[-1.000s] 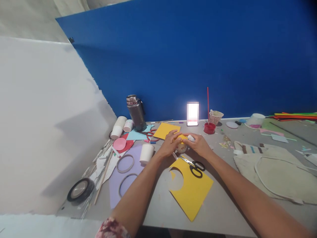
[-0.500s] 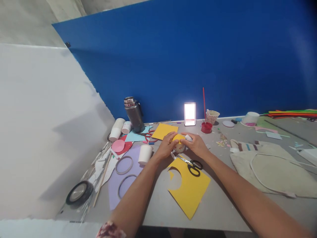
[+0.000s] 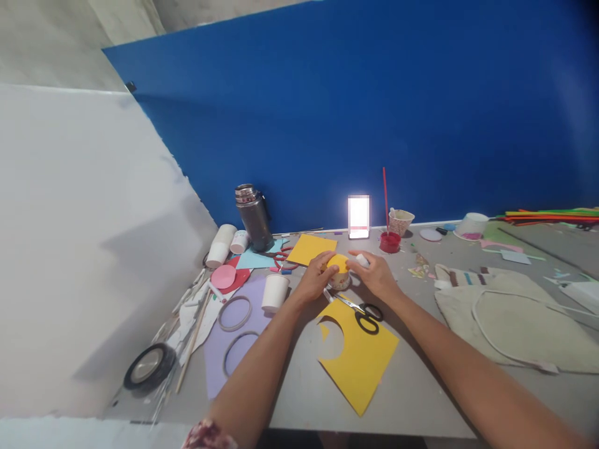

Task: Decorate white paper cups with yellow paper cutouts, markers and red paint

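An upside-down patterned paper cup (image 3: 340, 282) stands on the table with a yellow paper disc (image 3: 337, 263) over its top. My left hand (image 3: 319, 277) is closed around the cup's left side, its thumb on the front of the disc. Just right of the cup, my right hand (image 3: 378, 274) holds a small white tube-like thing (image 3: 362, 260) between thumb and fingers; its exact kind is unclear. In front of the cup, black-handled scissors (image 3: 367, 318) lie on a yellow sheet (image 3: 362, 362) with a round cutout.
A white cup (image 3: 275, 293) and two tape rings (image 3: 234, 313) are to the left, with purple paper (image 3: 213, 355) underneath the rings. A thermos (image 3: 253, 218), a lit phone (image 3: 359, 217) and a red pot (image 3: 390, 242) line the back. A cloth bag (image 3: 510, 318) lies at right.
My right hand has drawn back a little to the right from the cup, with the white tube-like thing in it. My left hand stays on the cup, and more of the cup shows.
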`<action>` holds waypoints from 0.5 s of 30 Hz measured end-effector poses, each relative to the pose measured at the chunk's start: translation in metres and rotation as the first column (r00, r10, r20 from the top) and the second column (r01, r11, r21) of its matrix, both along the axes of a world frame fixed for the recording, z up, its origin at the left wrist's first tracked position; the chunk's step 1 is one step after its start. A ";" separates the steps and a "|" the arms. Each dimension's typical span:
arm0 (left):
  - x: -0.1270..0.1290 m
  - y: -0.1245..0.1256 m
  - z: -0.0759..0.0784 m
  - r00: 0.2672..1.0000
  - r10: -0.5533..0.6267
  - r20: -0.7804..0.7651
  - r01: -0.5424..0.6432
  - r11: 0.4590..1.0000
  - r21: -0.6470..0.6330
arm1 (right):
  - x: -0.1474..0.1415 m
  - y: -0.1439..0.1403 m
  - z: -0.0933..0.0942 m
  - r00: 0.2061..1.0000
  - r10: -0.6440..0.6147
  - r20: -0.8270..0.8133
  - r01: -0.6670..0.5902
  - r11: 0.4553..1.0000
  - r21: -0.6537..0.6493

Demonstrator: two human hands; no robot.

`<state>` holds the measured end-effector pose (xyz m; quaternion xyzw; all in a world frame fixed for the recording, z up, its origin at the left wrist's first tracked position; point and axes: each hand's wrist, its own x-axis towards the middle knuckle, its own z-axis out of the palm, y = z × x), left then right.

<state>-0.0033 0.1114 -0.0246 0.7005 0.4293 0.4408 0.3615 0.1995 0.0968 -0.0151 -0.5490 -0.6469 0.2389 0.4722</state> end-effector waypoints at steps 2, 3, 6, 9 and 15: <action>0.001 -0.004 0.002 0.999 -0.032 0.042 0.034 0.998 -0.050 | 0.008 0.000 0.004 0.999 -0.043 -0.025 0.042 0.999 -0.008; 0.001 -0.006 0.003 0.997 -0.047 0.060 0.052 0.996 -0.076 | 0.012 0.001 0.006 0.998 -0.062 -0.033 0.061 0.998 -0.012; 0.001 -0.011 0.003 0.997 -0.052 0.049 0.057 0.992 -0.110 | 0.021 0.002 0.007 0.995 -0.089 -0.036 0.088 0.996 -0.023; -0.001 -0.011 0.000 0.999 -0.046 0.020 0.049 0.991 -0.123 | 0.023 0.003 0.006 0.996 -0.082 -0.019 0.081 0.996 -0.037; 0.005 -0.009 -0.003 1.000 0.017 0.007 -0.016 0.991 -0.135 | 0.019 0.004 0.001 0.998 -0.052 0.027 0.054 0.997 -0.047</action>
